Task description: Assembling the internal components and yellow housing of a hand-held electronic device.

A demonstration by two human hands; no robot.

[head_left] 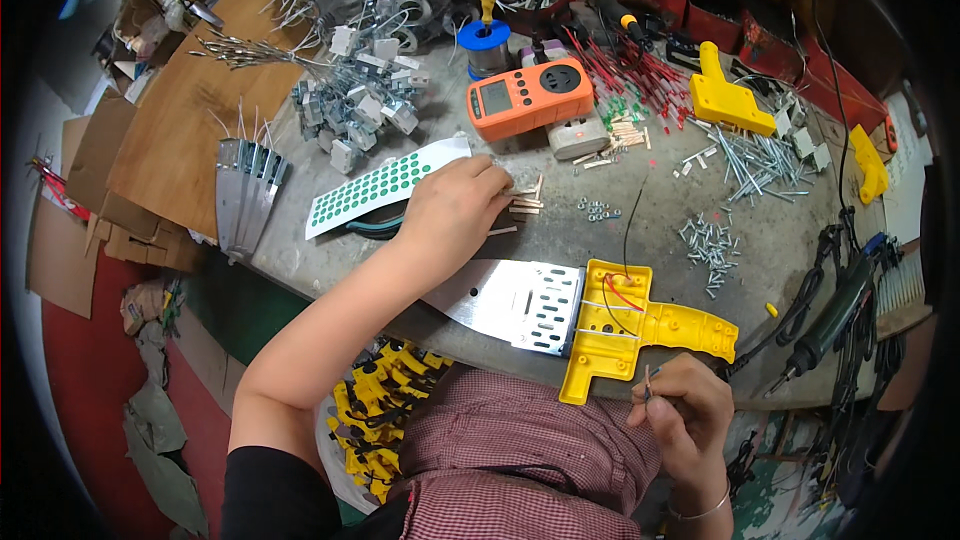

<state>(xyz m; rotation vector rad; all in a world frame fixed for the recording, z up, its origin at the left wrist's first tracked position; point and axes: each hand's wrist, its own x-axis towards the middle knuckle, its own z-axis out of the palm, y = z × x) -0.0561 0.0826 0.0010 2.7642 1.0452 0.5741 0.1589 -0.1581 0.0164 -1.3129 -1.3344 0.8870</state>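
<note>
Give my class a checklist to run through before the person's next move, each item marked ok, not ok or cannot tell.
1. Right hand grips the wire end: ok.
2. Left hand has a pale stick: cannot tell; the fingers hide it.
3. Casing covered: not ok; it lies open.
4. Red wire firmly joined: cannot tell; too small.
5. Screws and nuts on the table: ok.
6. Soldering iron hot: cannot tell.

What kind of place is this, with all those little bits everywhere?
It looks like a workshop where electrical things get put together. There's an open yellow plastic casing, a scatter of loose screws and an orange meter.
</note>
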